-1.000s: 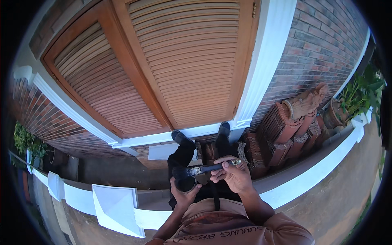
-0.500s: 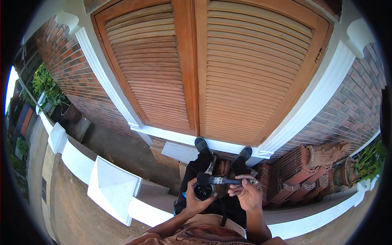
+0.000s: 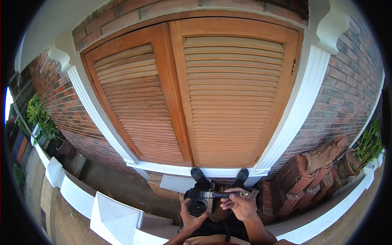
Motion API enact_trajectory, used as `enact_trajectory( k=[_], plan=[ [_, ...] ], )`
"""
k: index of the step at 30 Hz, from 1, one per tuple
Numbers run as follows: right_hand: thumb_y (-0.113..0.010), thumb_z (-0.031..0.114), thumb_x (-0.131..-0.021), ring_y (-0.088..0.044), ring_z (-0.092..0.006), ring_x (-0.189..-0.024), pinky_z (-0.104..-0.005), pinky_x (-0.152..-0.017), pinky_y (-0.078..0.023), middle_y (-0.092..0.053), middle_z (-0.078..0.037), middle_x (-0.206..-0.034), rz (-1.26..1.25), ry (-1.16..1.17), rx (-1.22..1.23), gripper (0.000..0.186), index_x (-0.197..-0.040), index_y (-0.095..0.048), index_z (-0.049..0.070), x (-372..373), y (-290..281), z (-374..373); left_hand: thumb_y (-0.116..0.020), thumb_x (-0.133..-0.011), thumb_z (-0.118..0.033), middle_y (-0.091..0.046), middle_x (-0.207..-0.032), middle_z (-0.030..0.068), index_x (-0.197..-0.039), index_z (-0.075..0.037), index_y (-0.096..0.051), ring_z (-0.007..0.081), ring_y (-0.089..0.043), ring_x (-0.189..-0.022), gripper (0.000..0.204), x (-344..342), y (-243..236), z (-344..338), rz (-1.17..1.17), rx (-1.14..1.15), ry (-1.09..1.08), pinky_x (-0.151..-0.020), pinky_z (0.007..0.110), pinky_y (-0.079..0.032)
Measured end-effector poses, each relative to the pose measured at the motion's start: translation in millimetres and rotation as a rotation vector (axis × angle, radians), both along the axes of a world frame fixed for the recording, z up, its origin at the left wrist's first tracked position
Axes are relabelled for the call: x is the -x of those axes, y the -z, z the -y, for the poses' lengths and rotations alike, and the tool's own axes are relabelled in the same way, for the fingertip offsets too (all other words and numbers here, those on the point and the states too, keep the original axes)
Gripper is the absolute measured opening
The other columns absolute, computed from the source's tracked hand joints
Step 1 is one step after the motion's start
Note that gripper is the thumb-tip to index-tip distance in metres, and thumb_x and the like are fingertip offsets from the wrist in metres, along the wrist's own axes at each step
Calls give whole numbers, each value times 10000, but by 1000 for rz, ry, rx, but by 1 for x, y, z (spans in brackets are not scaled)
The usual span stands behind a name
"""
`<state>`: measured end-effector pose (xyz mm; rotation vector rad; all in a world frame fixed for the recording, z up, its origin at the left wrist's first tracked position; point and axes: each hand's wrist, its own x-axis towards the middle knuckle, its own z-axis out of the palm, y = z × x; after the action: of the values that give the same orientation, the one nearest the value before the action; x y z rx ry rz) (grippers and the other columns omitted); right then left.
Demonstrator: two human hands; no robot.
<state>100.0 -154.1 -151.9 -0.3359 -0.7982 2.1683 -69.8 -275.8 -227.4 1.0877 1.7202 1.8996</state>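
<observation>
Around a small dark round pot, its mouth facing up, the fingers of my left hand are wrapped. My right hand grips the dark handle of a paintbrush between thumb and fingers. The brush lies level, its dark bristles to the left, just past the pot's far rim. Whether the bristles touch the rim I cannot tell. Ahead stand two orange-brown wooden louvred shutters; the left one has darker, reddish slats lower down and paler ones at the top.
My feet in dark shoes stand on a white sill below the shutters. Stacked reddish roof tiles lie to the right, beside potted plants. A white-capped low wall runs behind and left. Brick walls flank the white window frame.
My view has tilted up, so more of the shutters' top shows and my hands sit lower. The brush has shifted slightly away from the pot's mouth.
</observation>
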Motion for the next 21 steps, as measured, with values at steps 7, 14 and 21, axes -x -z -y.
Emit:
enact_trajectory(
  k=[7, 14, 21],
  plan=[
    [-612, 14, -1002, -771, -365, -863, -410, -747, -668, -735, -284, -1005, -46, -1, 49, 265, -1236, -619, -110, -7, 1, 4, -920, -700, -94, -618, -1061, 92, -1175, -1, -466, 136, -629, -940, 664, -9, -9, -8, 9, 5, 37, -834, 296, -539],
    [-606, 34, -1006, -772, -359, -853, -408, -747, -666, -737, -278, -1004, -92, 34, 1, 267, -1226, -619, -117, -14, -6, 12, -916, -704, -104, -607, -1046, 84, -1169, 0, -503, 152, -626, -931, 631, -6, -16, -11, -129, -20, 5, -821, 299, -534],
    [-546, 100, -1024, -771, -353, -804, -411, -717, -675, -743, -269, -987, -29, 37, 41, 290, -1237, -603, -88, -1, 7, 17, -936, -637, -112, -567, -1257, 171, -1297, -18, -556, 324, -577, -1176, 768, -1, -12, 20, -440, -4, -139, -1020, 413, -476]
  ],
)
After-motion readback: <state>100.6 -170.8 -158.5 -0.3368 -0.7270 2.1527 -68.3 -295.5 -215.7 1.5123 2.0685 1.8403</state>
